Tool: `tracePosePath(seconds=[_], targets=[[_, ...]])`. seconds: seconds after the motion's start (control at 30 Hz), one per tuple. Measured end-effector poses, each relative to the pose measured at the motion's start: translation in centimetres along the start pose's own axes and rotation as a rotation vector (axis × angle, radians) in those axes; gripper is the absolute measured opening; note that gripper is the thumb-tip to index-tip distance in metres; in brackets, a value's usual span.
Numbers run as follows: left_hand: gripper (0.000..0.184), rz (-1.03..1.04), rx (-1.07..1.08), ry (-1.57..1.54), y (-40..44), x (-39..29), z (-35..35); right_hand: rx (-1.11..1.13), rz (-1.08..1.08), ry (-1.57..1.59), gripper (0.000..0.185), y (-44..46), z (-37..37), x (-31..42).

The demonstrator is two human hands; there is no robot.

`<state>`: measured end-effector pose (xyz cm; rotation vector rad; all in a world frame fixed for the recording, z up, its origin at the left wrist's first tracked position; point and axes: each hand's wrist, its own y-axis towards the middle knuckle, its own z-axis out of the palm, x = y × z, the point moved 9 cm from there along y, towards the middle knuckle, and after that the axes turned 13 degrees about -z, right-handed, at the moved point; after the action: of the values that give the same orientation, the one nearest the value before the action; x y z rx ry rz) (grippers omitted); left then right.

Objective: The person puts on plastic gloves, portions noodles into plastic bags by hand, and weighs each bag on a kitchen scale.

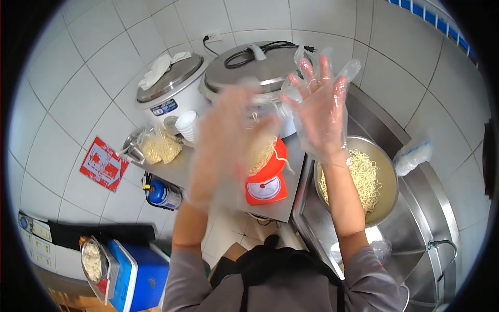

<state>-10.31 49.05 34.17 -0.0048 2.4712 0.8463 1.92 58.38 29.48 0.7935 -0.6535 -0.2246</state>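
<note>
My right hand [320,114], in a loose clear plastic glove, is raised with its fingers spread and nothing in it. Motion smears my left hand [228,122], so its fingers cannot be made out; it hangs just left of the red kitchen scale [266,188]. On that scale sits a red bowl [275,165] heaped with noodles [263,157], some trailing over the rim. Below my right wrist, a large metal pot [387,192] holds more noodles [361,179], partly hidden by my forearm.
Two large rice cookers [179,106] [244,73] stand against the tiled wall. Bagged noodles [162,147] and stacked white cups [187,125] lie on the counter's left. A steel sink [410,249] with a faucet [443,244] is at right. A blue cooler [143,275] stands lower left.
</note>
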Motion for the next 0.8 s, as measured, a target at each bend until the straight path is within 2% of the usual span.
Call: tracePosePath(seconds=[0.03,0.13,0.2,0.3,0.4,0.5,0.6,0.7,0.73,0.8], targets=[[0.05,0.006,0.168,0.013,-1.8,-0.8,1.6,-0.038,-0.006,0.03,0.083,-0.1,-0.5,-0.2],[0.034,0.142,0.151,-0.05,-4.2,-3.3,4.8,-0.19,-0.001,0.11,0.076,-0.9,-0.4,-1.0],[0.025,0.265,0.154,0.021,-4.7,-3.1,7.5,-0.177,-0.021,0.093,0.074,-0.7,-1.6,-1.2],[0.018,0.445,0.229,-0.034,-6.4,-5.1,9.0,-0.231,-0.014,0.124,0.072,-0.1,-3.6,-1.4],[0.013,0.398,0.346,-0.285,-6.9,-5.9,10.2,-0.234,-0.049,0.192,0.076,0.5,-4.8,-0.4],[0.014,0.419,0.397,-0.533,-7.6,-6.5,11.4,-0.222,-0.083,0.108,0.081,0.7,-5.7,-0.4],[0.02,0.6,0.442,-0.472,-9.0,-7.3,11.9,-0.092,-0.095,-0.762,0.079,0.2,-1.3,3.0],[0.019,0.601,0.475,-0.392,-11.9,-6.3,11.8,0.186,-0.091,-1.407,0.058,1.0,-2.8,0.3],[0.011,0.508,0.451,-0.344,-11.0,-5.3,9.5,0.207,0.236,-1.457,0.047,0.1,-2.9,0.5],[0.009,0.425,0.03,-0.57,-10.8,2.2,5.6,0.369,0.233,-1.445,0.045,-3.0,-2.7,0.0]])
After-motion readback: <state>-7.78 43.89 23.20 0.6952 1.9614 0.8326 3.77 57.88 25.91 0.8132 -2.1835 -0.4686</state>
